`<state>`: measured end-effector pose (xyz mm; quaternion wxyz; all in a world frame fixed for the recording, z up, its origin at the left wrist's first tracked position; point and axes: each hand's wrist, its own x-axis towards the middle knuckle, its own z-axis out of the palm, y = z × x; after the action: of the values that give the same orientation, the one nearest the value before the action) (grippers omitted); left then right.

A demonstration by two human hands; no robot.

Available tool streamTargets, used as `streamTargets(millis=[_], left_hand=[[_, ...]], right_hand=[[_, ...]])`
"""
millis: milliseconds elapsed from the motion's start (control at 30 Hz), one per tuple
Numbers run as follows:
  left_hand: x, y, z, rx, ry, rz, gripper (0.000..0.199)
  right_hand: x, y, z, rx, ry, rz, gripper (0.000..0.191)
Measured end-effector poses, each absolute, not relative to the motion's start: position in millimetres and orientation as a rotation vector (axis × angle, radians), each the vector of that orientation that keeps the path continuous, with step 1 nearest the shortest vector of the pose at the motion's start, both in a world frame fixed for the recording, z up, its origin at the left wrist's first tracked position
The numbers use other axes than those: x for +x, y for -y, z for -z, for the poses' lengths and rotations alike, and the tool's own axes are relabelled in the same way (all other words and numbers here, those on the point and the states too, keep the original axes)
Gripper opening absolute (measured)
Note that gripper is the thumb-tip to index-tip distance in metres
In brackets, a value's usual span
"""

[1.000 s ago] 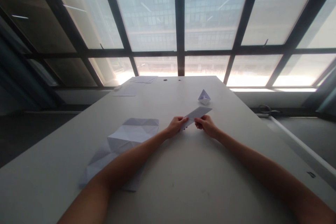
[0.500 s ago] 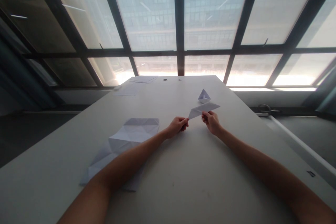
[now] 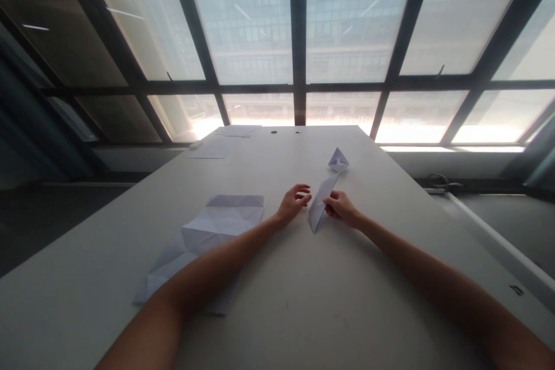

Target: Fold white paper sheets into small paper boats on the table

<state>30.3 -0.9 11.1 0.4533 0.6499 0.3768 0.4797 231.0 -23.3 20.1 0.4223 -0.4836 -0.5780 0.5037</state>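
My right hand grips a folded piece of white paper by its right edge. The folded paper is long and pointed, tilted with one tip toward me and the other toward the far side. Just left of it, my left hand is open, fingers apart and curved toward the paper, holding nothing. Beyond the hands a small folded paper boat stands on the white table. Creased, unfolded white sheets lie on the left, partly hidden under my left forearm.
Flat white sheets lie at the table's far left. A small dark object sits near the right edge. Tall windows with dark frames rise behind the table. A coiled cable rests beyond the right edge.
My left hand has let go of the folded paper and its fingers have opened. My right hand has turned the paper from nearly crosswise to steeply lengthwise, shifting slightly left and nearer.
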Motion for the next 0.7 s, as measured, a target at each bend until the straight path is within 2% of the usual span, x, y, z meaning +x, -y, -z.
streamTargets(millis=[167,433,600,700], left_hand=[[33,3,-7,1.768,-0.864,-0.974,0.057],[33,2,-5,1.786,-0.801,-0.959,0.068],[31,5,-11,1.762,-0.769,-0.928,0.073],[29,6,-15,1.723,-0.703,-0.923,0.07]], right_hand=[[230,27,-23,-1.193,1.558,-1.246,0.018],[230,32,-30,-1.117,1.65,-1.224,0.05],[229,28,-24,-1.122,1.599,-1.249,0.06],[229,26,-21,-1.132,1.562,-1.242,0.058]])
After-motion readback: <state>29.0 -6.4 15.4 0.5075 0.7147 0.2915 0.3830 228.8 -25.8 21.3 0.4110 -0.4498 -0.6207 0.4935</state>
